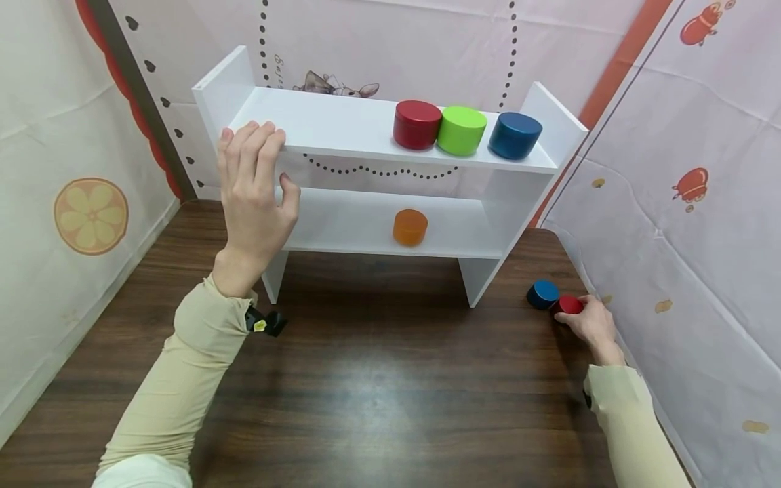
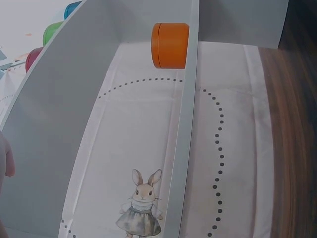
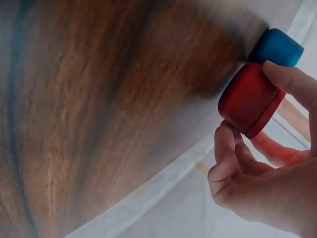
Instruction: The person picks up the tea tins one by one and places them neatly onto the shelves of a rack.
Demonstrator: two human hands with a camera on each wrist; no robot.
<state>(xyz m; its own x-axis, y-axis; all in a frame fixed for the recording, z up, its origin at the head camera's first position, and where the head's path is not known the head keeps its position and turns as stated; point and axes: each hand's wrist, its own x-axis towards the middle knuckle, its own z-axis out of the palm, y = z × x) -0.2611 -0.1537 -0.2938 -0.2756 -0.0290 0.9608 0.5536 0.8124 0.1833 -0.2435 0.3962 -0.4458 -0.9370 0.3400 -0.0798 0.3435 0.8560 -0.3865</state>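
Note:
My left hand [image 1: 253, 186] rests at the front edge of the top board of a white shelf [image 1: 329, 129], near its left end, fingers extended and thumb apart. In the left wrist view only a bit of a finger [image 2: 9, 158] shows at the left edge. Far to the right on the table, my right hand [image 1: 592, 325] pinches a small round red tin [image 1: 567, 306] between thumb and fingers. Right beside that tin stands a blue tin [image 1: 542, 294]. The right wrist view shows the red tin [image 3: 250, 99] with its lid seam, the blue tin [image 3: 277, 48] just behind.
On the top board stand a red tin [image 1: 417, 125], a green tin [image 1: 462, 130] and a dark blue tin [image 1: 515, 135]. An orange tin [image 1: 410, 227] sits on the middle board. Fabric walls enclose the brown wooden table [image 1: 378, 379]; the right wall [image 1: 689, 271] runs close by my right hand.

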